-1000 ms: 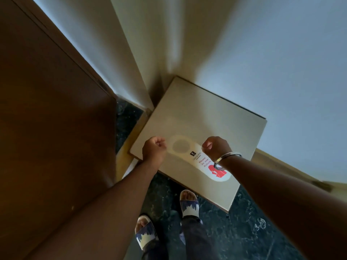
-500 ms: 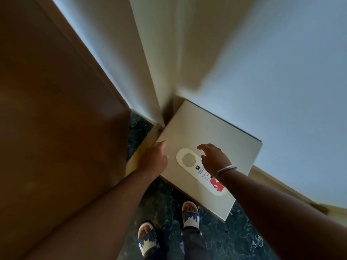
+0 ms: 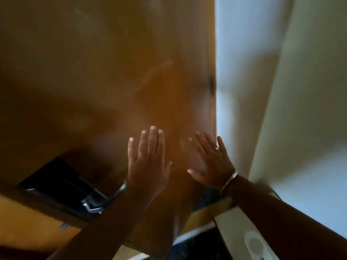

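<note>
A brown wooden door (image 3: 105,77) fills most of the view. My left hand (image 3: 148,158) lies flat against it with straight fingers pointing up. My right hand (image 3: 212,160), with a ring and a metal bangle at the wrist, is spread open on or just off the door near its right edge. Neither hand holds anything. The white door hanger (image 3: 257,244) lies on a pale small table (image 3: 231,228) at the lower right, partly hidden by my right forearm.
A dark lock plate with a metal handle (image 3: 93,201) sits on the door left of my left forearm. Pale walls (image 3: 300,91) stand to the right of the door. Dark floor (image 3: 197,246) shows at the bottom. The picture is blurred.
My view swung left from the small table to the door. Both hands left the door hanger and table, opened flat and rose to the door.
</note>
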Available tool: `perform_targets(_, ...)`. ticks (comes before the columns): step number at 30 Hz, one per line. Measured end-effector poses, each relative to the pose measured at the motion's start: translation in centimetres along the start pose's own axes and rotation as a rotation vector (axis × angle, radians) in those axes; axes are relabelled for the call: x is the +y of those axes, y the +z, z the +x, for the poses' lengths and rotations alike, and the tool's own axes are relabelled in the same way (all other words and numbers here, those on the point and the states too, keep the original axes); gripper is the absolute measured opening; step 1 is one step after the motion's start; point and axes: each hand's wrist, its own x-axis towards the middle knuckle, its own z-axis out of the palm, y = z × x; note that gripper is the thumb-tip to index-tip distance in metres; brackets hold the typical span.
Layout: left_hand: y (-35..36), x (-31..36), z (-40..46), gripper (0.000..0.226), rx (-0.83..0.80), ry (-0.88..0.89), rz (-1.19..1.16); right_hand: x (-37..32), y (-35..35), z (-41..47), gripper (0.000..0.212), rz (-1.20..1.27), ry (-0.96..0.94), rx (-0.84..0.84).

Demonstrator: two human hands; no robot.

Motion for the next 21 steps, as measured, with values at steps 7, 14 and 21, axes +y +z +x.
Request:
perform_targets(7, -8.5, -9.8, -2.3, 0.087, 0.154, -0.329, 0.329, -13.9, 0.7, 11.2, 0.096, 0.201, -0.242, 0.123)
perform_targets(14, -8.6, -16.4, -4.7, 0.096, 0.207, -0.539, 0.347, -21.1, 5.2, 13.5, 0.108, 0.387, -0.194, 0.136)
perform_targets(21, -5.6, -20.9, -5.4, 0.088, 0.336, -0.409, 0.32, -23.1, 8.6, 14.9, 0.114, 0.346, -0.126, 0.258)
